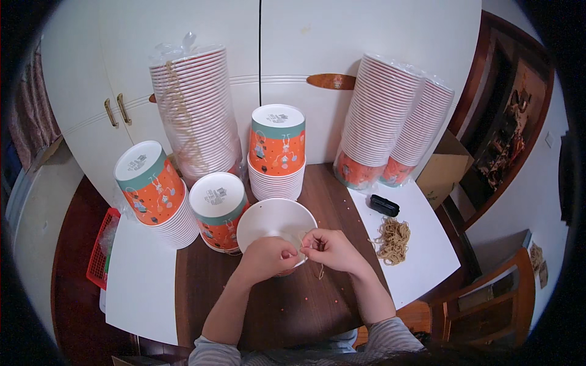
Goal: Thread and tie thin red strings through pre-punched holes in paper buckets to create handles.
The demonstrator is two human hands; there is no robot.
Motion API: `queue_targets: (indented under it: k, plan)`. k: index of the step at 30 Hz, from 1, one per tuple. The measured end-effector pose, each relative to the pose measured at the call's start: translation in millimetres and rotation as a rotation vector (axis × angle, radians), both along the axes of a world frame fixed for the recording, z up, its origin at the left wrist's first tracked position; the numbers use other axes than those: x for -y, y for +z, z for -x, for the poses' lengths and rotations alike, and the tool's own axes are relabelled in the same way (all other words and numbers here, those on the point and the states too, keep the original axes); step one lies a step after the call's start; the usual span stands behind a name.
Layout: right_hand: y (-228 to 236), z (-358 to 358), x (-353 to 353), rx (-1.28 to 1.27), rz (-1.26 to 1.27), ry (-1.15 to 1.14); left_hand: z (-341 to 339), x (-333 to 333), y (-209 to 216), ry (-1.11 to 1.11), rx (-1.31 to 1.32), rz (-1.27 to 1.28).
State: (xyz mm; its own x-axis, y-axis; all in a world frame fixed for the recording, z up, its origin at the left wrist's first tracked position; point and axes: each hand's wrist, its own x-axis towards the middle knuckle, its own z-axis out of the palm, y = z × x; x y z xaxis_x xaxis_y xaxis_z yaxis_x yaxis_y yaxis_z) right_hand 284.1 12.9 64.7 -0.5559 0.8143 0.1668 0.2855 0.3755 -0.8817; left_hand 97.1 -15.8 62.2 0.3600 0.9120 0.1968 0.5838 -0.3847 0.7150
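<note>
Right hand (pixel 331 247): clamped on tan string (pixel 321 272) at the bucket (pixel 274 218). Left hand (pixel 265 259): curled; I cannot tell its grip

Room is looking like part of home. Tall white cupboard (pixel 305 36) with brass handles (pixel 124 110) is standing behind table (pixel 287 320). Brown curtain (pixel 36 107) is hanging far left of table. Wooden chair (pixel 524 283) is standing right of table. Wooden floor (pixel 412 317) is showing below table's near right side.
</note>
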Motion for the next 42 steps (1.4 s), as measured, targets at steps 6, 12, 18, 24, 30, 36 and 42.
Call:
queue_targets:
  k: [6,12,18,24,30,36,42]
  plan:
    - [1,0,0,0.015,0.028,-0.003,2,-3,-6,0.006,-0.086,-0.024]
    - [3,0,2,0.004,0.038,0.003,0,-1,-4,0.064,0.155,-0.023]
    - [4,0,2,0.007,0.017,0.008,1,-1,-3,0.018,0.271,0.063]
    - [5,1,3,-0.037,0.012,0.001,-2,1,7,0.003,0.307,0.184]
    - [7,1,5,-0.015,0.001,-0.008,-4,0,3,0.013,0.273,0.119]
    - [9,1,6,0.003,-0.042,-0.004,-6,-1,2,0.041,0.249,0.087]
    - [8,1,6,-0.014,-0.056,-0.010,-5,-1,1,0.004,0.289,0.073]
